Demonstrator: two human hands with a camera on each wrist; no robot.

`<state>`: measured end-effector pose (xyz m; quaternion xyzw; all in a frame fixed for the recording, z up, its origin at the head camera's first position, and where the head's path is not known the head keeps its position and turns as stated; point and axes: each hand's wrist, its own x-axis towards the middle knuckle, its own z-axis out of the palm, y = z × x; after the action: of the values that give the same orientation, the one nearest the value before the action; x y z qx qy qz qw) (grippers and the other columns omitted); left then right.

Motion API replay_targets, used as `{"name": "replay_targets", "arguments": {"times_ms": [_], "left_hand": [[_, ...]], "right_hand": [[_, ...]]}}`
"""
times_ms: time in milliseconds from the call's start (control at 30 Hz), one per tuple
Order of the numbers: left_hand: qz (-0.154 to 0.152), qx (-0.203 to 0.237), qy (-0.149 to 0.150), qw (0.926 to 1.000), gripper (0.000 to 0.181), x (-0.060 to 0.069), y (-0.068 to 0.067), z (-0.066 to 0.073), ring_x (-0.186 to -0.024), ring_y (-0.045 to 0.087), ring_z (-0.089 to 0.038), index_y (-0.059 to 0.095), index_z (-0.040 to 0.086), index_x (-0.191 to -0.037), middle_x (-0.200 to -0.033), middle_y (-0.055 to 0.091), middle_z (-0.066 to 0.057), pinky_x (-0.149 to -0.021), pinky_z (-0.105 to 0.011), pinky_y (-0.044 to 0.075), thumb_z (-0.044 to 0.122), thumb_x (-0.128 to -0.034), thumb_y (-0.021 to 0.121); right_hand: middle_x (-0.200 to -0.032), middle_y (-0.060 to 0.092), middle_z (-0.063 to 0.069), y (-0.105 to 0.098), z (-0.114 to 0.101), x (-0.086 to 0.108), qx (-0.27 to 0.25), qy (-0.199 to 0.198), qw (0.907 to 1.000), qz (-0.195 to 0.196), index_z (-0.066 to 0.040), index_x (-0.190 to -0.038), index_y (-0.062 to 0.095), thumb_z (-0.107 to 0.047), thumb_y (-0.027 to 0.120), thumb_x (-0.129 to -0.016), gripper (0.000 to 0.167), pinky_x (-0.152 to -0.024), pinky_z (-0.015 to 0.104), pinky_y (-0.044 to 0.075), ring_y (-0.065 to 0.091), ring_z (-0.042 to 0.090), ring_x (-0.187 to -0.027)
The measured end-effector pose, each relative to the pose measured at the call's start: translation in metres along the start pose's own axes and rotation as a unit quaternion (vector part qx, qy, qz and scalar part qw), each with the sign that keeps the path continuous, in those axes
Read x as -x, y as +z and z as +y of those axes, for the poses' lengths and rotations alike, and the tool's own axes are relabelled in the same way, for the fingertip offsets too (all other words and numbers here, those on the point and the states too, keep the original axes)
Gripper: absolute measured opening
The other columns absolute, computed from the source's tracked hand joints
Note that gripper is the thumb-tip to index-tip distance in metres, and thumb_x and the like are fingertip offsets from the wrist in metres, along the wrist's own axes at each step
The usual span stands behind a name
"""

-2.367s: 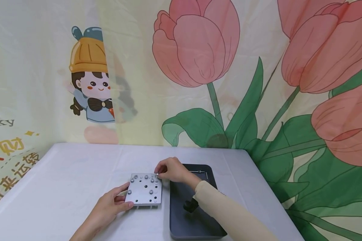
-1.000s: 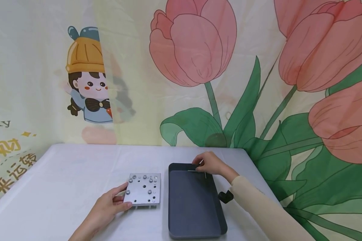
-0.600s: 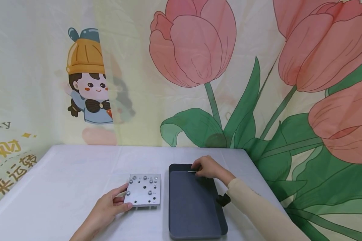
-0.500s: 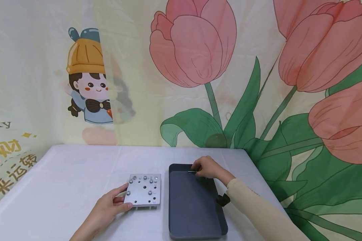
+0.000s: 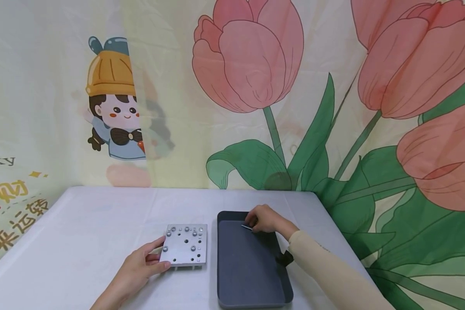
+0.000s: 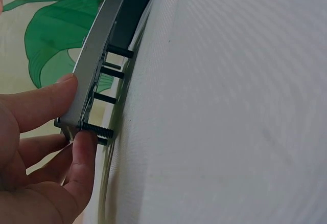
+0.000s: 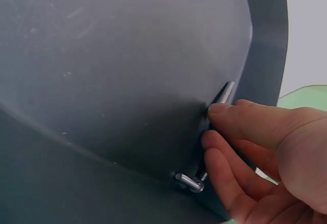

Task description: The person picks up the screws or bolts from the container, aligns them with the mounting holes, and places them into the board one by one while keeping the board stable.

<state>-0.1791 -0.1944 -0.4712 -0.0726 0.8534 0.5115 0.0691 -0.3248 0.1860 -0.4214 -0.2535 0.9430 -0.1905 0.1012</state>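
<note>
A cream cloth sleeve reaches in from between four and five o'clock. Between seven and eight o'clock, the left hand grips the plate by its left side, thumb pressed to the smooth edge.

The plate is a flat square of silvery metal, dotted with round bolt heads and dark round holes, and lies at seven o'clock. Threaded bolts poke out of its underside — whether their tips touch the cloth is hard to tell.

At the plate's three o'clock is the tray, a dark grey, round-cornered oblong with scuffs on its floor. At its twelve o'clock end, the right hand pinches a slim metal rod between thumb and fingertips. A short shiny peg shows at the fingertips' seven o'clock — any join with the rod is hidden.

Beyond the creased white tablecloth, a printed backdrop shows pink tulips.
</note>
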Motion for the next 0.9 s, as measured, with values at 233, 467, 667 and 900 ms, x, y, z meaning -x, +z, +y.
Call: {"name": "replay_targets", "arguments": {"times_ms": [233,467,667,900], "left_hand": [[-0.001,0.004,0.004,1.0000,0.092,0.0005,-0.0007,0.0002,-0.106,0.067,-0.018,0.049,0.017,-0.160,-0.127,0.072,-0.007,-0.076,-0.036,0.053,0.029,-0.0811,0.093],[0.001,-0.001,0.003,1.0000,0.093,0.0004,-0.0004,0.0000,-0.106,0.068,-0.018,0.049,0.017,-0.160,-0.132,0.070,-0.009,-0.076,-0.036,0.053,0.030,-0.0803,0.094],[0.001,0.003,0.007,1.0000,0.092,0.0009,0.0000,-0.0003,-0.106,0.068,-0.018,0.049,0.016,-0.160,-0.132,0.070,-0.009,-0.076,-0.035,0.053,0.028,-0.0806,0.093],[0.000,0.005,0.003,1.0000,0.092,0.0010,-0.0009,0.0010,-0.106,0.068,-0.018,0.049,0.016,-0.160,-0.133,0.070,-0.009,-0.077,-0.035,0.053,0.028,-0.0804,0.094]], "right_hand": [[-0.091,0.077,0.004,0.0048,0.0009,-0.0032,0.036,0.011,0.9992,0.010,-0.004,-0.102,0.082,0.004,0.085,-0.084,0.019,-0.077,0.034,0.059,0.071,0.017,-0.084],[-0.084,0.075,0.001,0.0077,0.0005,-0.0004,0.039,0.008,0.9990,0.019,-0.006,-0.094,0.082,0.001,0.086,-0.085,0.013,-0.071,0.031,0.057,0.067,0.013,-0.076],[-0.080,0.074,-0.002,0.0085,0.0047,0.0015,0.040,-0.017,0.9987,0.027,-0.007,-0.092,0.082,0.001,0.082,-0.087,0.009,-0.069,0.029,0.054,0.063,0.009,-0.072],[-0.084,0.075,-0.002,0.0077,0.0062,0.0018,0.021,-0.033,0.9981,0.047,-0.007,-0.098,0.082,-0.002,0.077,-0.093,0.008,-0.072,0.034,0.055,0.064,0.010,-0.075]]}}
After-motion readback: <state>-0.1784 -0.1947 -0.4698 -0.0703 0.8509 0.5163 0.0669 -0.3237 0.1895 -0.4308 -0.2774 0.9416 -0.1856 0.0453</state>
